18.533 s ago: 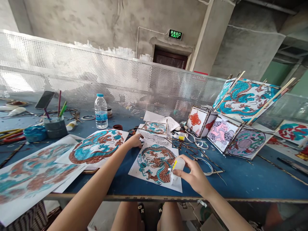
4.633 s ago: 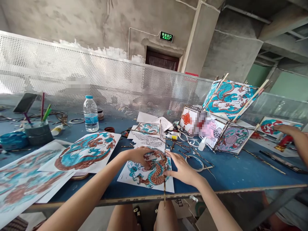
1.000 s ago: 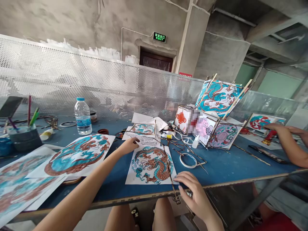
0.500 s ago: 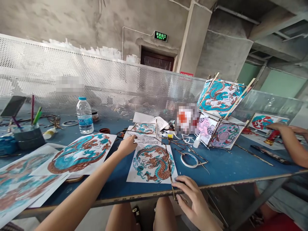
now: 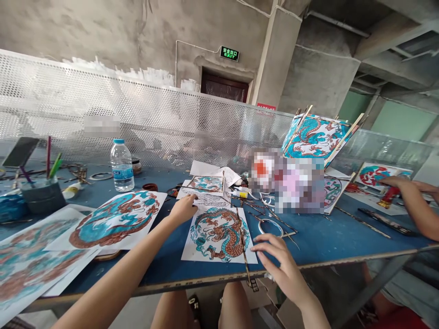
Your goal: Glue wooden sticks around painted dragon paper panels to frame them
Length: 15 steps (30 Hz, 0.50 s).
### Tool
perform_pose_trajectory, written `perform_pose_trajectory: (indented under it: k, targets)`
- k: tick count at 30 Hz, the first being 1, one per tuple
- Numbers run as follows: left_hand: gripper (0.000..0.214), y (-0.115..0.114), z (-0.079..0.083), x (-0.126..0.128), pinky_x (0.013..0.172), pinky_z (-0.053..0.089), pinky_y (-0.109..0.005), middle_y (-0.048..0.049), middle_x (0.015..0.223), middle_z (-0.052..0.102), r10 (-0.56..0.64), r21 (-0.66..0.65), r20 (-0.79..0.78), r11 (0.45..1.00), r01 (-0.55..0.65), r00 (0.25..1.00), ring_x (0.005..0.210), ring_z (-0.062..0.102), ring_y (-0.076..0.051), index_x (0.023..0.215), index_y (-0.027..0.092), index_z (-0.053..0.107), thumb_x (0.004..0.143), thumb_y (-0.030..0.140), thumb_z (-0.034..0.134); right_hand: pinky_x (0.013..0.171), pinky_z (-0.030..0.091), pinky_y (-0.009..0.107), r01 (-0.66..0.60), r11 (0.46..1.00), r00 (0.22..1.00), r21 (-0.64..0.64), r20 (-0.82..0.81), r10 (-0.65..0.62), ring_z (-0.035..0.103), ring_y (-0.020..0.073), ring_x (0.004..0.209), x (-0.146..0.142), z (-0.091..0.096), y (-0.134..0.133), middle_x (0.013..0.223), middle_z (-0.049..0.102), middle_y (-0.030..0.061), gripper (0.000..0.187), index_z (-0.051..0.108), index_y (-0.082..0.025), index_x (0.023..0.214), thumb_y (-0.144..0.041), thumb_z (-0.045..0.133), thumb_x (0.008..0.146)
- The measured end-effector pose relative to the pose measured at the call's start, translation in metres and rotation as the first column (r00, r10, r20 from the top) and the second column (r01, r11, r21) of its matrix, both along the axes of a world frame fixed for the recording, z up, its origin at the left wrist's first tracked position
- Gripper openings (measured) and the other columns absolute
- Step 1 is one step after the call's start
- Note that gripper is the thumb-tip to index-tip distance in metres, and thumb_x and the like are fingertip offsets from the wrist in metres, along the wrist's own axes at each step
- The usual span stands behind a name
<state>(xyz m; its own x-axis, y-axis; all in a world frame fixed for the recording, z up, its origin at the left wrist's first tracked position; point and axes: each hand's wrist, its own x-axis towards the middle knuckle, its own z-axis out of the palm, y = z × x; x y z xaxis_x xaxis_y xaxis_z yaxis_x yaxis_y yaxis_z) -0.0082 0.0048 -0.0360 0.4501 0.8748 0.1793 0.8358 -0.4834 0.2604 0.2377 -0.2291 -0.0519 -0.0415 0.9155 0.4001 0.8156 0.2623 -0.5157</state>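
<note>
A white sheet with a painted brown and teal dragon [image 5: 219,233] lies at the table's front edge. Along its right side rests a thin dark stick [image 5: 243,242], its lower end jutting past the edge. My left hand [image 5: 184,210] rests its fingertips at the sheet's upper left, over a line-drawn sheet [image 5: 209,198], and grips nothing I can see. To the right of the painted sheet, my right hand [image 5: 279,262] hovers with fingers apart and nothing in them, close to the sheet's lower right corner. Beyond lies a small stick-framed dragon picture [image 5: 207,183].
A tape roll [image 5: 270,228] and loose sticks lie right of the sheet. Other dragon paintings [image 5: 116,219], a water bottle [image 5: 122,165] and a brush pot [image 5: 43,194] stand left. A stick-framed lantern [image 5: 317,139] rises at back right; another person's arm [image 5: 416,205] is far right.
My right hand has come away from the stick's lower end, moving up and right with its fingers spread. The stick stays on the sheet. My left hand stays nearly in place.
</note>
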Motion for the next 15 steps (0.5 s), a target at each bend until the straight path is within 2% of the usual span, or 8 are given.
perform_pose_trajectory:
  k: [3, 7, 15]
  targets:
    - [0.041, -0.001, 0.0, 0.0, 0.076, 0.045, -0.031, -0.0123, 0.111, 0.059, 0.001, -0.008, -0.008, 1.0, -0.001, 1.0, 0.097, 0.057, -0.025, 0.115, 0.014, 0.051, 0.076, 0.024, 0.042, 0.094, 0.037, 0.037, -0.017, 0.999, 0.999, -0.044, 0.045, 0.019, 0.046, 0.022, 0.11, 0.005, 0.009, 0.02, 0.112, 0.054, 0.0043, 0.023, 0.061, -0.029, 0.107, -0.033, 0.046, 0.089]
    - [0.04, -0.004, 0.002, 0.001, 0.078, 0.045, -0.032, -0.0126, 0.112, 0.059, 0.022, -0.019, -0.013, 1.0, -0.022, 1.0, 0.1, 0.056, -0.026, 0.115, 0.014, 0.051, 0.077, 0.023, 0.043, 0.087, 0.04, 0.036, -0.085, 0.981, 0.988, -0.174, 0.114, 0.106, 0.05, 0.0217, 0.1, 0.005, 0.014, 0.037, 0.1, 0.057, 0.0039, 0.019, 0.062, -0.026, 0.099, -0.032, 0.053, 0.085]
    - [0.041, -0.005, 0.002, 0.001, 0.079, 0.045, -0.032, -0.0129, 0.113, 0.059, 0.025, -0.015, -0.033, 1.0, -0.025, 0.999, 0.102, 0.057, -0.027, 0.116, 0.014, 0.051, 0.077, 0.024, 0.044, 0.089, 0.039, 0.036, -0.126, 0.975, 0.979, -0.183, 0.138, 0.152, 0.051, 0.0206, 0.097, 0.001, 0.011, 0.041, 0.095, 0.057, 0.0029, 0.013, 0.062, -0.024, 0.093, -0.027, 0.055, 0.083]
